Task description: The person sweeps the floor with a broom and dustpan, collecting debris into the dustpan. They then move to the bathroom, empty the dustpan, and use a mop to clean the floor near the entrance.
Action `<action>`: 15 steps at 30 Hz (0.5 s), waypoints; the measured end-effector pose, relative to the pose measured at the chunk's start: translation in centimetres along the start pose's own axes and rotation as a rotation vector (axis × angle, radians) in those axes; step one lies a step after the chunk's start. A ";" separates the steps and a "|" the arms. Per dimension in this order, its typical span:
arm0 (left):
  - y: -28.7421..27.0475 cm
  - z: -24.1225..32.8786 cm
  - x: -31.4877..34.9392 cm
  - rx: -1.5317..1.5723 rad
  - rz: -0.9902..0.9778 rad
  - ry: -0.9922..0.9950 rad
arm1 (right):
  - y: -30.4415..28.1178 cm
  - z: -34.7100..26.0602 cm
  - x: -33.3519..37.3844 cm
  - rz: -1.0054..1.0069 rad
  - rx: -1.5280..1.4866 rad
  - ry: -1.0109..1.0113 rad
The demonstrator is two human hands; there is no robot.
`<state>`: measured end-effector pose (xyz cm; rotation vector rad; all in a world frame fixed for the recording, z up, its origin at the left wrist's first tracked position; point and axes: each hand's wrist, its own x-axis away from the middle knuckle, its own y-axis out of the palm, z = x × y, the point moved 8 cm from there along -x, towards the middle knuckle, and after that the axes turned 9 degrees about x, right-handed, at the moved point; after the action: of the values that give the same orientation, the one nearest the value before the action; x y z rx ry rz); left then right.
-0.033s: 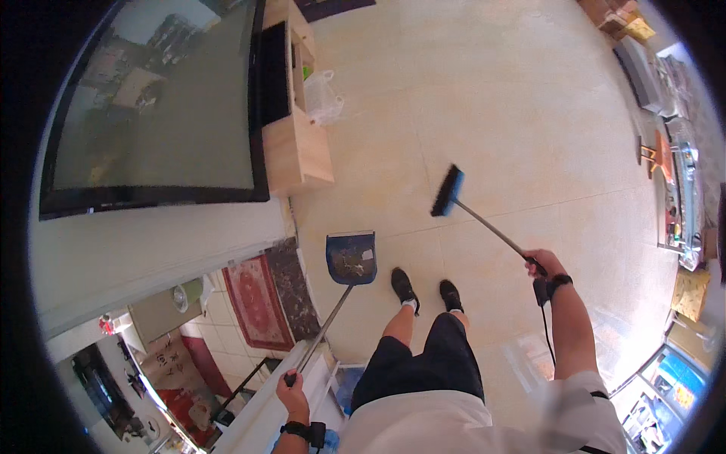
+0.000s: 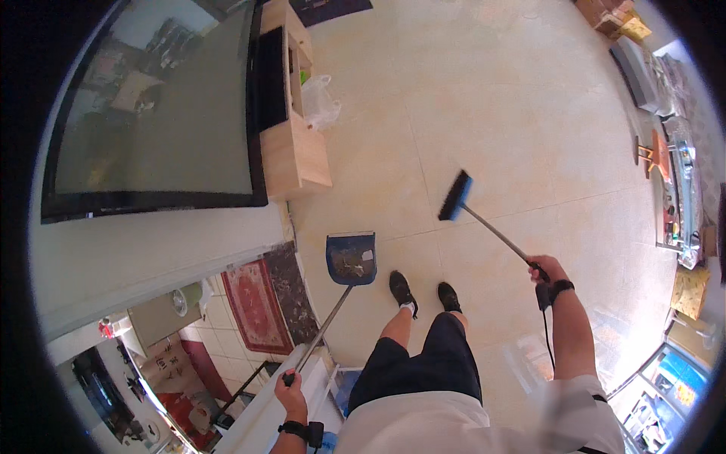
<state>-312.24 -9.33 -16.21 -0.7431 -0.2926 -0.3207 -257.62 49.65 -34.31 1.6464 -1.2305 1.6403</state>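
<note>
My right hand [image 2: 546, 269] is closed round the handle end of a broom [image 2: 495, 231] with a blue head and dark bristles. The broom's head is on the tiled floor ahead of my feet, right of the middle. In my left hand [image 2: 290, 390] is the black grip of a long-handled dustpan [image 2: 352, 277]. The dark blue pan lies on the floor to the left of my shoes, its wide mouth facing away from me. Some debris and a pale scrap rest inside it. A gap of bare floor separates broom and pan.
At the left stand a wooden TV cabinet [image 2: 302, 155] and a large television [image 2: 159, 113], with a white plastic bag [image 2: 321, 102] beside the cabinet. A red rug [image 2: 259, 306] lies past the doorway. Along the right wall are a small orange stool [image 2: 658, 155] and boxes.
The broom's head has shifted slightly to the right and a little nearer to me. The dustpan stays nearly where it was, still held by my left hand.
</note>
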 end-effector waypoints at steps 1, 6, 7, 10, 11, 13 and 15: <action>0.7 0.0 -0.5 0.009 0.001 -0.020 | -1.6 1.2 0.2 -0.017 -0.048 -0.001; 3.4 3.8 -2.9 0.070 -0.078 -0.001 | -4.0 2.8 1.2 0.003 -0.043 -0.160; 4.0 4.5 -2.8 0.092 -0.094 -0.009 | -3.3 2.7 1.1 0.027 0.048 -0.150; 5.6 7.2 -2.6 0.023 -0.087 0.010 | 1.7 0.3 0.3 -0.137 0.186 -0.266; 6.7 8.4 -2.4 0.060 -0.100 0.046 | 3.5 -2.1 -0.4 -0.160 0.300 -0.397; 7.9 9.5 -1.3 -0.051 -0.067 0.015 | 9.2 -7.0 -2.5 -0.268 0.538 -0.664; 9.3 11.0 -0.1 -0.173 -0.020 0.044 | 15.9 -12.3 -5.6 -0.359 0.646 -0.810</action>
<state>-310.34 4.81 -14.15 -0.9029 -0.2331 -0.3838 -276.61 54.15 -41.74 2.9177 -0.6302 1.2186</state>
